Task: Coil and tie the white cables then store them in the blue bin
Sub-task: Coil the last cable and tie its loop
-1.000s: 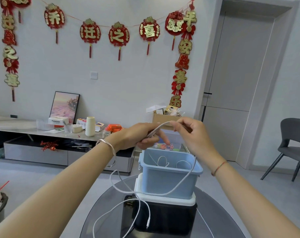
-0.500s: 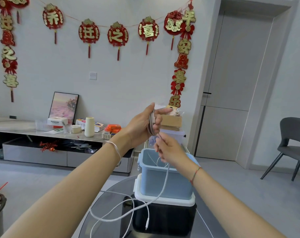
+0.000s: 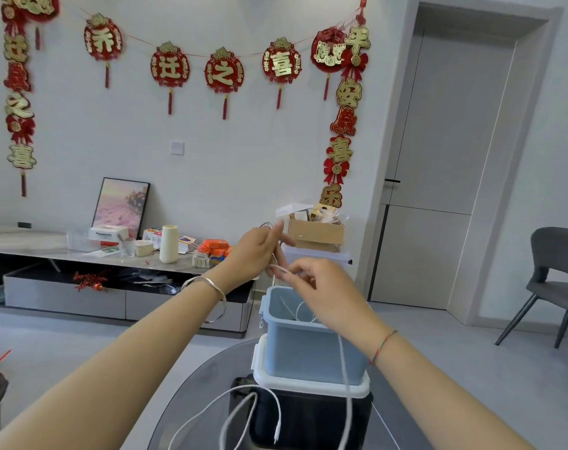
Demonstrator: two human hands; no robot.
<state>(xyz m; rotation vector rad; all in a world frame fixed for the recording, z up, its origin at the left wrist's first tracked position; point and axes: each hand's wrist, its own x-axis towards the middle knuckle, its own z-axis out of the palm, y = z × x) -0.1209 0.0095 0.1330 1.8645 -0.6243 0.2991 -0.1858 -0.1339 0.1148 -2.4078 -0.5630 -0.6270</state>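
Observation:
A blue bin (image 3: 308, 347) stands on a white-lidded dark box (image 3: 312, 414) on a round glass table; white cable loops lie inside the bin. Above the bin, my left hand (image 3: 256, 251) holds a small coil of white cable (image 3: 344, 362) wound around its fingers. My right hand (image 3: 328, 293) pinches the same cable just below the left hand. From the right hand the cable hangs down the bin's front. More white cable (image 3: 243, 401) loops loosely over the dark box and table.
The glass table (image 3: 198, 381) fills the lower middle. A low TV cabinet (image 3: 65, 287) with clutter runs along the left wall. A cardboard box (image 3: 316, 235) sits behind the hands. A grey chair (image 3: 552, 277) stands at the right, near a closed door.
My left hand has lowered and tilted. My right hand has moved up and right, drawing the cable across, so the slack now hangs down the bin's right front instead of the left.

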